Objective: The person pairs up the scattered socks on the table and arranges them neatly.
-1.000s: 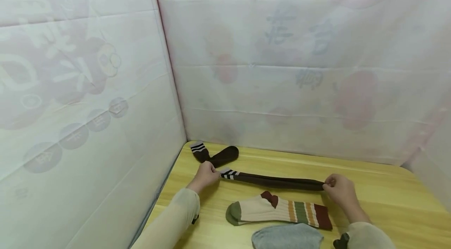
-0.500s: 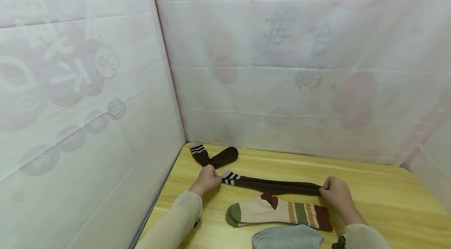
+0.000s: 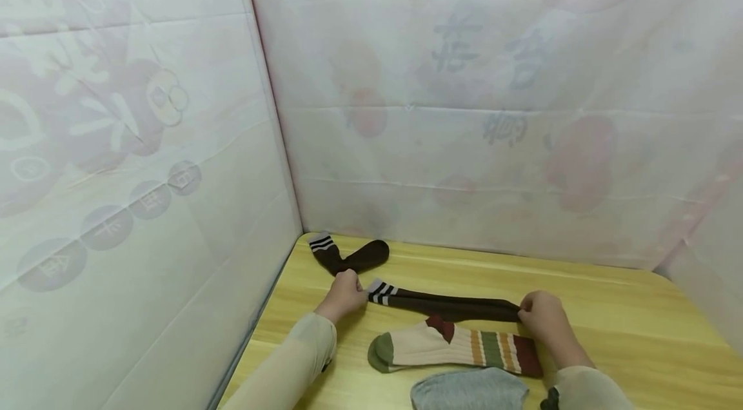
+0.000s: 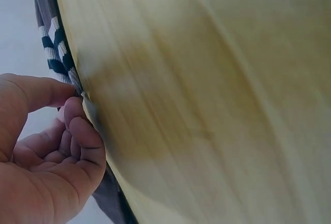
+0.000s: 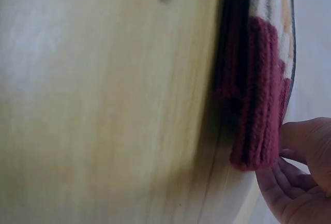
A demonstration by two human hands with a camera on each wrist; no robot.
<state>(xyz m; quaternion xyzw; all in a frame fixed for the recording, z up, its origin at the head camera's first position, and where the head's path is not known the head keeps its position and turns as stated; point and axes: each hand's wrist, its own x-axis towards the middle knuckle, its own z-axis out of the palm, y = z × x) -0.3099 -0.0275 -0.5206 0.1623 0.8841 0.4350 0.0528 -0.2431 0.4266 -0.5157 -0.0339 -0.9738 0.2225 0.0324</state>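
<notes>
A long dark brown sock (image 3: 453,307) with a striped grey cuff stretches between my two hands. At its cuff end, my left hand (image 3: 344,298) pinches the edge between thumb and forefinger; the left wrist view shows the striped cuff (image 4: 56,48) at those fingertips. My right hand (image 3: 547,321) pinches the sock's other end. Beyond my left hand lies a matching dark sock (image 3: 364,256), bent in a V. Just in front of the stretched sock is a cream sock (image 3: 426,347) with green toe. Its maroon cuff (image 5: 261,94) hides part of the right fingertips in the right wrist view.
A grey sock (image 3: 471,390) lies nearest me, cut off by the lower frame edge. Everything rests on a yellow wood-grain table (image 3: 627,326). Pale printed sheets (image 3: 418,139) rise at the back and along the left side.
My right hand has shifted left, and the stretched sock has come slightly nearer the cream sock. My left hand keeps its pinch on the cuff with little movement.
</notes>
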